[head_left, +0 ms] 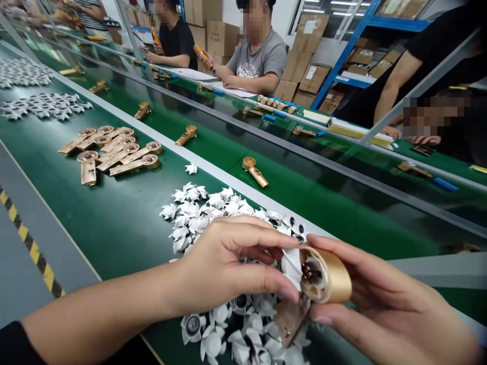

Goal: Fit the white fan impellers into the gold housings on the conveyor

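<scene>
My left hand (236, 263) pinches a white fan blade (291, 268) between thumb and fingers. It is right at the open round head of a gold handheld fan housing (337, 276). My right hand (384, 294) grips that housing by the head, with its mouth turned to the left. Copper windings show inside the head, and the handle points down below my hands. Whether the blade touches the motor I cannot tell. Under and around my hands lies a heap of loose white fan blades (213, 339), some showing dark round centres.
Several gold fan housings (125, 152) are grouped on the green table at left, before more white blades (45, 106). Single gold housings (255, 171) lie along the green belt (224, 147) beyond a pale rail. Across it, people (256, 61) sit working near cardboard boxes (220, 38).
</scene>
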Demonstrator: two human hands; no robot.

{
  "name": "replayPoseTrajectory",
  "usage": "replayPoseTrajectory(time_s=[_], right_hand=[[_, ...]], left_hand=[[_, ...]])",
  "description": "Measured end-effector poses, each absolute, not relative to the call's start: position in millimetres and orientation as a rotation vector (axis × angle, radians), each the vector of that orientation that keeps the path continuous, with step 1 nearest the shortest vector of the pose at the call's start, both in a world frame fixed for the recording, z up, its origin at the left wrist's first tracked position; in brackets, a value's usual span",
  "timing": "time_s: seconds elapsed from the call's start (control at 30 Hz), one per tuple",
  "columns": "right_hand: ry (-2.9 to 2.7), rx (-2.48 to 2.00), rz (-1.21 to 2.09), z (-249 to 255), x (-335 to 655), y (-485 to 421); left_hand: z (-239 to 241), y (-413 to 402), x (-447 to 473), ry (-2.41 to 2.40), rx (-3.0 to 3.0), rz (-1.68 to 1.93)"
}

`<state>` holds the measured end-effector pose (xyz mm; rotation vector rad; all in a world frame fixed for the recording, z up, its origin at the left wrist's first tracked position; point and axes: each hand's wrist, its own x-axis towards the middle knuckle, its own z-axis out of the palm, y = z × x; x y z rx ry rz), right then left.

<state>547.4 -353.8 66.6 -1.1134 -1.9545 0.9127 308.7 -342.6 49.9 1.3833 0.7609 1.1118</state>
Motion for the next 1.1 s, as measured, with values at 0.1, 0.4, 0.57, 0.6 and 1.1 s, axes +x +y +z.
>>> replayPoseTrajectory(time_s=[0.1,0.4,0.57,0.6,1.1], right_hand=[[-2.029,-1.14,0.821,65.1,551.7,-354.2],[-2.054,-1.156,0.744,67.0,546.5,-351.1],[-1.984,-1.168,0.893,66.8,547.7,-350.5],[-1.99,-1.163,0.915,66.4,548.0,-350.6],[-2.472,-0.966,0.065,52.8,561.6,-361.1]], left_hand=[[49.1,-343.5,308.0,0.787,1.384,1.116],[52.7,-339.4,306.8,0.745,1.683,1.187],[53.6,-337.4,305.9,0.714,1.72,1.202],[53.7,-337.5,305.7,0.716,1.726,1.202],[41.5,-348.5,316.5,0.671,1.235,1.067]])
